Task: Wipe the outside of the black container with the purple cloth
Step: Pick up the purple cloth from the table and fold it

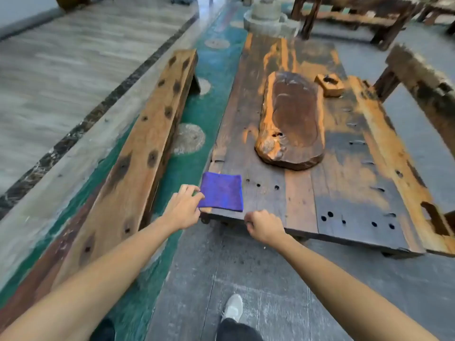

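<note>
1. Cloth (221,191) folded flat on the table's (344,193) near-left corner.
2. Left hand (183,207) at the cloth's left edge, fingers touching it; grip unclear.
3. Right hand (264,226) curled into a loose, empty fist at the near table edge.

One purple cloth (220,191), one low table (344,193), one wooden slab (293,119), one bench (138,153), two hands.

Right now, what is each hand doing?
Left hand: open, fingertips at the purple cloth's edge, not clearly gripping.
Right hand: closed fist, apparently empty.
</note>
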`<state>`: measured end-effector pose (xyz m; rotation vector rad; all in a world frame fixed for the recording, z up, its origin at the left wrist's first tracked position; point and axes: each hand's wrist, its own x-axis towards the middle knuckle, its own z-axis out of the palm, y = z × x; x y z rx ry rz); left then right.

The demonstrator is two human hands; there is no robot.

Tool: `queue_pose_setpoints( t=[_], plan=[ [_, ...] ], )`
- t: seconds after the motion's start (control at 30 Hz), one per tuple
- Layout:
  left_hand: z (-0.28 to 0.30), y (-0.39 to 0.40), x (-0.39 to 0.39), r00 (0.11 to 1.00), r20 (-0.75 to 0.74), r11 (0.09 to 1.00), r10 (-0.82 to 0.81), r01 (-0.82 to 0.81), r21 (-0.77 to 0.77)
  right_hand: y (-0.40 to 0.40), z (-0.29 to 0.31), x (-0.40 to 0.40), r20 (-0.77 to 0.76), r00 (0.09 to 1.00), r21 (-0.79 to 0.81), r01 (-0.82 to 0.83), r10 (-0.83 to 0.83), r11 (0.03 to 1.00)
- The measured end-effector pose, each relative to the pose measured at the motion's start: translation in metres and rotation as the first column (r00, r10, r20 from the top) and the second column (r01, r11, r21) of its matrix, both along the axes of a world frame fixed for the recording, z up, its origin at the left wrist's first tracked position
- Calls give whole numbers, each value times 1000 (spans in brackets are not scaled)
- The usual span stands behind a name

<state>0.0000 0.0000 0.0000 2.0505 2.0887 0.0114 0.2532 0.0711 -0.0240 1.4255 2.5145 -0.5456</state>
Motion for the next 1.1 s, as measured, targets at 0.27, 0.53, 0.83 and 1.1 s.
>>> queue_pose_setpoints(
  t=[0.27,0.53,0.83,1.1],
  plan=[
    [-66,33,8,992,101,995,79,-71,-76,55,-71,-19,66,994,-7,-86,86,996],
    [-116,75,-2,988,140,984,72,-47,-170,90,-121,-46,101,977,77,-195,186,978],
    [-147,96,-21,993,62,979,-96,106,-175,100,-128,-37,-50,971,170,-222,234,960],
    [-152,69,-20,959,-30,959,-281,280,-32,57,-128,0,-120,984,144,-116,134,983]
  ],
)
